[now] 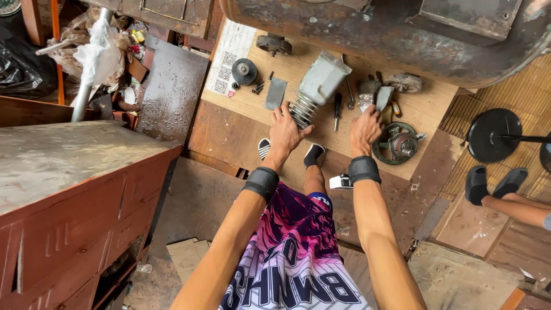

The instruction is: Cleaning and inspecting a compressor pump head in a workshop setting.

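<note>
My left hand (285,130) reaches down to a grey motor housing (319,86) with a finned, ribbed end, fingers spread against its lower part. My right hand (366,129) rests beside it on the wooden board (247,123), fingertips near a paint brush (367,95) and a flat metal scraper (383,97). A screwdriver (337,110) lies between my two hands. Just right of my right hand sits a round green metal motor part (398,143). Both wrists wear black bands.
A rusty metal cabinet (69,195) stands at the left. A large rusty tank (390,34) hangs over the far side. A black wheel disc (244,71), a metal plate (275,93) and a wrench (349,92) lie on the board. Another person's sandalled feet (493,182) and a fan base (493,135) are at right.
</note>
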